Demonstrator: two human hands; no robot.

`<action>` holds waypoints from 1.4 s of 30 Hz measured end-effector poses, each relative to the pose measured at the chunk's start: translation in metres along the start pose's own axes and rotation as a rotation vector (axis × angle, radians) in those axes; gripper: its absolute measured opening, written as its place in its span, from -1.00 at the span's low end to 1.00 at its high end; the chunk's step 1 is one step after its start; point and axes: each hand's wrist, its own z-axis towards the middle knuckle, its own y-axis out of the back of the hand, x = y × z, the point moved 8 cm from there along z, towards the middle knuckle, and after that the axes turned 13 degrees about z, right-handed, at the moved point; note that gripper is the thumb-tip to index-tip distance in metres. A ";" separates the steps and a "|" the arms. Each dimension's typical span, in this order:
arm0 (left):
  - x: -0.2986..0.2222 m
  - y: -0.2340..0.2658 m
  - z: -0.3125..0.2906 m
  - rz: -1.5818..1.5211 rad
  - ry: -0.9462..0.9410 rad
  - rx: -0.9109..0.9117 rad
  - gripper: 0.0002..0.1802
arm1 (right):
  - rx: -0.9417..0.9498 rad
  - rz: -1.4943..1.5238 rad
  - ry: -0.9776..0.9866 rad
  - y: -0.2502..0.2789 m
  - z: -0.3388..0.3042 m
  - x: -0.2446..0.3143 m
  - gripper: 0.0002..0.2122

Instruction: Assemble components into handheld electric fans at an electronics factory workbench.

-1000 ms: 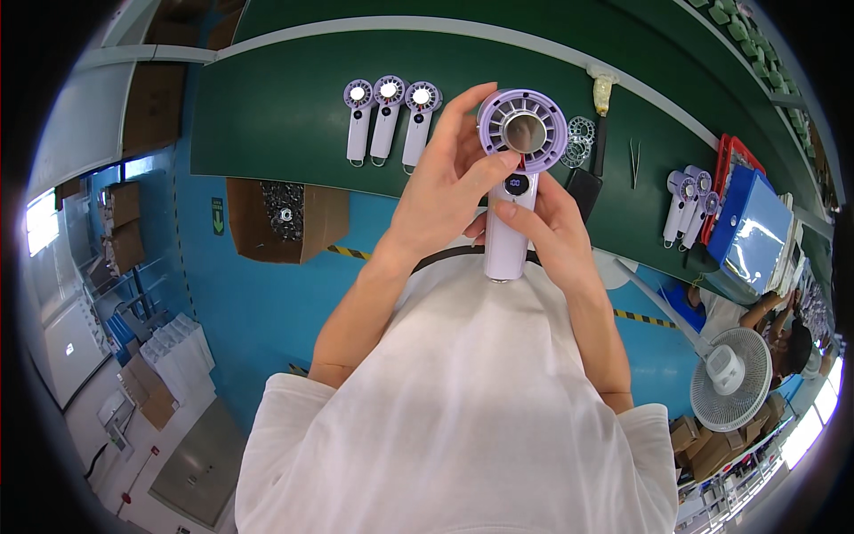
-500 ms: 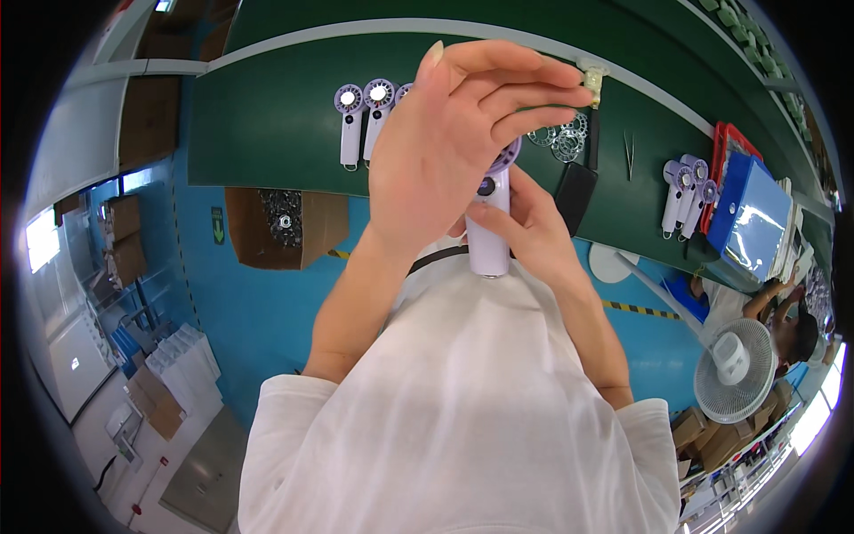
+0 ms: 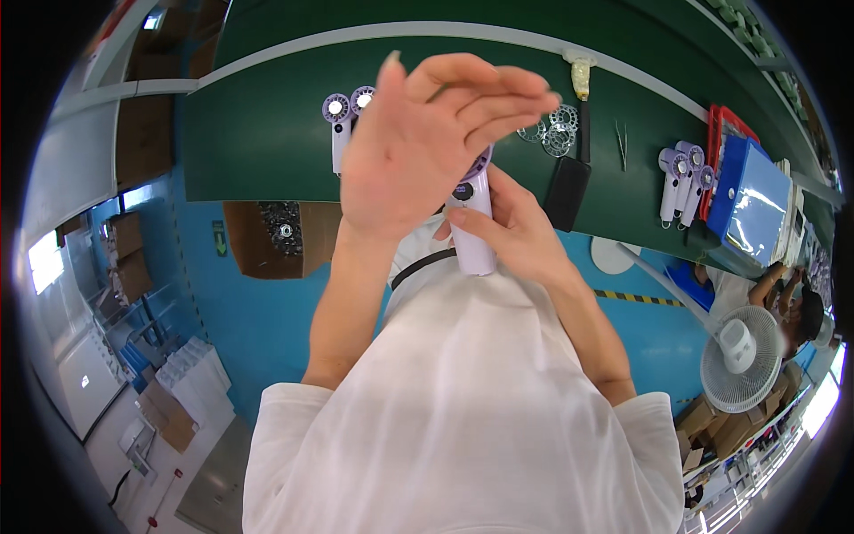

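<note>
My right hand (image 3: 520,227) is wrapped round the pale purple handle of a small handheld fan (image 3: 473,249), thumb across its front, close to my white shirt. The fan stands nearly upright, with a dark round display on the handle. My left hand (image 3: 405,165) is raised over the fan's head, palm turned toward me, fingers stretched to the right with nothing in them. It hides most of the head; whether it touches the fan I cannot tell. Beyond my left hand, similar handheld fans (image 3: 340,133) lie on the green table (image 3: 258,133), partly covered by the hand.
Clear plastic rings (image 3: 559,138), a black flat block (image 3: 567,191) and tweezers (image 3: 621,147) lie right of my hands. Farther right are more fans (image 3: 683,182), a red tray (image 3: 714,142) and a blue binder (image 3: 752,200). An open carton (image 3: 320,238) stands below the table's left edge. A co-worker sits at far right.
Both hands and the fan appear slightly farther left in the view, which has itself shifted a little. The left hand stays spread over the fan's head; the right keeps its grip.
</note>
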 end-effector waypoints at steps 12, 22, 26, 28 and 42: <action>0.036 -0.059 -0.026 1.391 -0.227 0.117 -0.87 | -0.183 -0.162 -0.134 -0.010 0.001 0.020 -0.61; 0.000 0.036 -0.055 1.710 0.391 -0.565 -0.64 | -0.236 -0.038 0.011 0.049 0.034 -0.015 -0.57; 0.030 0.067 -0.051 2.017 0.468 -0.481 -0.47 | -0.194 -0.153 0.120 0.057 0.059 -0.027 -0.57; 0.042 0.087 -0.051 1.984 0.494 -0.568 -0.47 | -0.193 -0.230 0.067 0.071 0.071 -0.036 -0.57; 0.121 0.253 -0.083 2.213 0.820 -0.543 -0.46 | -0.592 -0.729 0.190 0.263 -0.010 -0.048 -0.72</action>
